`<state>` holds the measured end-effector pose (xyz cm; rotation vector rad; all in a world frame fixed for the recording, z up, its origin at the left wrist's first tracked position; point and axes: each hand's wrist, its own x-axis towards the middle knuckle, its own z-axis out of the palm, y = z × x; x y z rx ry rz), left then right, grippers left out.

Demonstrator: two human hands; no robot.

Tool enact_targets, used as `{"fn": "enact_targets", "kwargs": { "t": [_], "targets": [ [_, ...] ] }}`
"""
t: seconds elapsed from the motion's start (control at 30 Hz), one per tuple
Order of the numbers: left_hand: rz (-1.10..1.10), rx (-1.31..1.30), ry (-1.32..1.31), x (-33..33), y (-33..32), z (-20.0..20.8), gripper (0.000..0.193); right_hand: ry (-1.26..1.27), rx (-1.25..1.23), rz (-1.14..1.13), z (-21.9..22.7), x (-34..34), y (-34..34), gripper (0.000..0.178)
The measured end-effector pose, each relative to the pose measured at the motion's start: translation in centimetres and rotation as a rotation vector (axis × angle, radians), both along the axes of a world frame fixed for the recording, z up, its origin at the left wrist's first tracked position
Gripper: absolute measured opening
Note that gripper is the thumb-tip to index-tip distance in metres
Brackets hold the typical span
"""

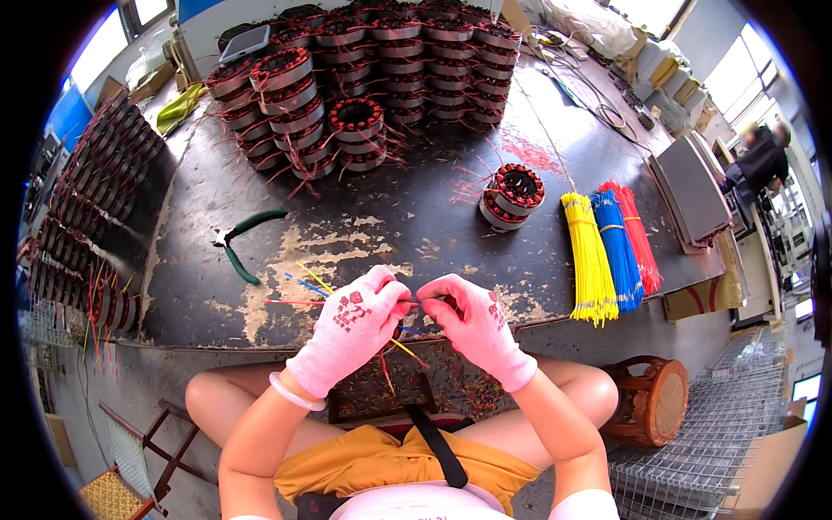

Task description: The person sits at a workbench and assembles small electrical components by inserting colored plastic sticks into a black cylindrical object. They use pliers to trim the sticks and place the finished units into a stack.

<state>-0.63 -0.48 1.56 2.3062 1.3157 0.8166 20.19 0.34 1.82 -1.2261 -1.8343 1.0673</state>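
Note:
Both my hands wear pink gloves and meet at the near edge of a dark worn workbench. My left hand and my right hand pinch thin coloured wires between their fingertips; red, yellow and blue strands stick out to the left and hang below. What the wires are joined to is hidden under my hands. A tray of wire scraps lies on my lap. Green-handled pliers lie on the bench to the left.
One wound motor stator stands alone mid-bench; a big stack of stators fills the back. Yellow, blue and red wire bundles lie at the right. A wooden stool, wire baskets and a person far right are nearby.

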Motion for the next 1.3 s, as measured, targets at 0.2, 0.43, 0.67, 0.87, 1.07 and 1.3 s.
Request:
{"fn": "enact_targets", "kwargs": {
  "t": [0.2,0.43,0.67,0.87,1.07,1.3],
  "targets": [
    [0.007,0.030,0.040,0.2,-0.2,0.3,0.013,0.036,-0.045,0.047,-0.1,0.0,0.6,0.011],
    [0.032,0.110,-0.035,0.7,-0.3,-1.6,0.016,0.060,-0.185,0.100,-0.2,0.2,2.4,0.015],
    [0.022,0.109,-0.048,0.7,0.0,-2.3,0.014,0.034,-0.203,0.054,-1.0,1.0,2.7,0.033],
    [0.032,0.055,-0.083,1.0,-0.1,-2.1,0.013,-0.553,0.723,0.142,-2.0,2.0,0.6,0.054],
    [0.029,0.052,-0.105,0.9,0.0,-2.1,0.013,-0.566,0.748,0.233,-3.5,1.9,2.0,0.041],
    [0.013,0.033,-0.085,0.8,-0.1,-2.0,0.012,0.061,-0.611,0.282,-1.5,1.3,3.0,0.027]
  ]
}}
